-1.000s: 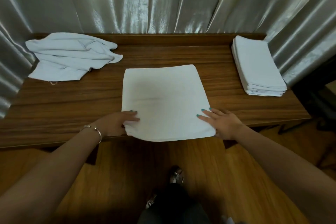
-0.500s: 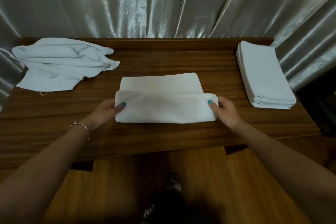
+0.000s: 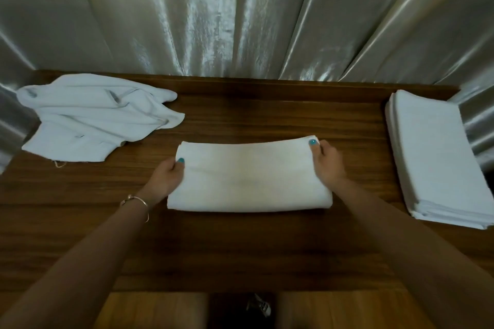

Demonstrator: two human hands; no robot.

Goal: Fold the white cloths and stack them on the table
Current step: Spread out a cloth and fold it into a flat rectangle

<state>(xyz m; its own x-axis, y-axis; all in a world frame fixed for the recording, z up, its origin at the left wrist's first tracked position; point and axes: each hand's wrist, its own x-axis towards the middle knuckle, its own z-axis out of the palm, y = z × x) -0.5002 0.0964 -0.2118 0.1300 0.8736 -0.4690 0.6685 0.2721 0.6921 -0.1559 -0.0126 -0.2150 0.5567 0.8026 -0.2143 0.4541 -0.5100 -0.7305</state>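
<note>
Folded over since half a second ago: near half of the cloth (image 3: 248, 176) carried up onto the far half, now a wide band at centre frame on the tabletop (image 3: 240, 248). Left hand (image 3: 167, 177) pinching the band's left edge, thumb on top, other fingers hidden under the layers. Right hand (image 3: 327, 163) pinching the upper right corner the same way, thumb on top. Both closed on the same cloth, neither lifting it clear.

Long axis of the band running left to right across the frame, hands at its two short ends. Likely next a fold end to end, then a carry to the folded stack (image 3: 438, 157) at right of frame. Right hand nearer that stack; left hand nearer the loose pile (image 3: 93, 117) at upper left.

Count: one cloth in hand, one neat stack of several folded cloths, exact number unclear; one crumpled heap, number of pieces unclear.
</note>
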